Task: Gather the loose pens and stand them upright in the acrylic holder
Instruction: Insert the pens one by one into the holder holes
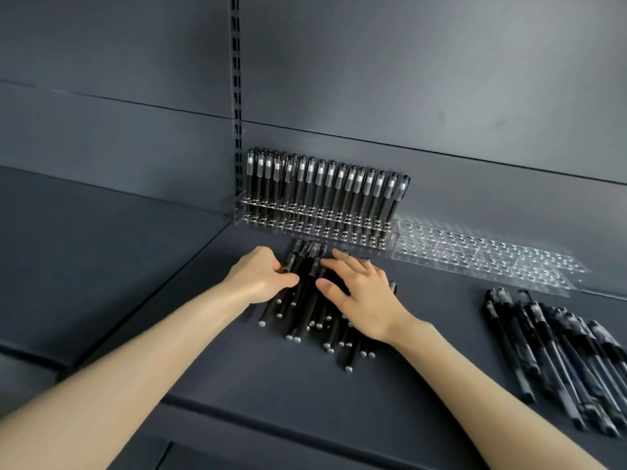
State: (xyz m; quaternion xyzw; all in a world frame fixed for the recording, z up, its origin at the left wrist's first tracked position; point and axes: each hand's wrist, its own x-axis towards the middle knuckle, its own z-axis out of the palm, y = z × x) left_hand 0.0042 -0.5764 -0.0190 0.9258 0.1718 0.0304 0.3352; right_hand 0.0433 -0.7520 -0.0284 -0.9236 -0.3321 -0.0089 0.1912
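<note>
On the dark shelf (237, 385), starting from the left: our left hand (259, 273) sits at the left edge of the loose pens (305, 310), fingers curled and thumb laid across, seemingly pinching the outermost few. The pile lies between both hands, just in front of the acrylic holder (315, 228). Our right hand (366, 300) rests flat on the pile, fingers spread and straight, gripping nothing.

The holder stands against the back panel (407, 79); only its rear row carries standing pens (325, 181), and the front holes look empty. Further right lie a second clear holder (485, 262), empty, and a separate batch of pens (559, 361).

Risks, as we judge them:
- The pens are round and the shelf is smooth, so a squeeze from both sides may send some rolling toward the front edge.
- A bundle lifted unevenly may fan out and drop pens.
- A hand reaching forward could knock the standing row, which already leans slightly at its right end.

Surface: matte dark grey, seamed at left. Room: grey panelled wall, slotted upright (236, 79).
</note>
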